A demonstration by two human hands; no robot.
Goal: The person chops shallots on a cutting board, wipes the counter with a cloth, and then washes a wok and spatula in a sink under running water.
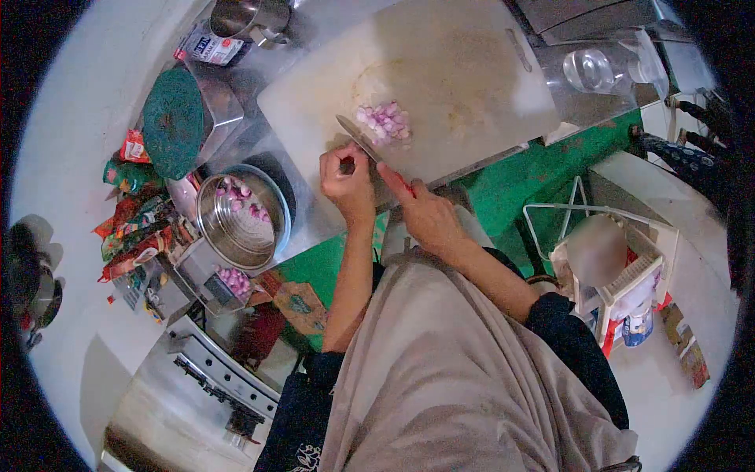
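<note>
My right hand (431, 219) grips the red handle of a knife (361, 139), whose blade points up and left over the near edge of the white cutting board (480, 79). Beside the blade, my left hand (346, 189) is closed, thumb and fingers curled into a ring. Whatever it holds, if anything, is too small or hidden to name. A small pile of pink-white pieces that look like peeled shallots (384, 122) lies on the board just past the knife tip. Left of my left hand stands a steel pot (277, 206) with purple shallots inside.
A clear container (197, 275) holding more shallots sits below the pot. A green oval lid or basket (173, 122), a metal mug (252, 17) and several packets line the left side. A clear container (621, 67) stands right of the board; a white rack (668, 244) is lower right.
</note>
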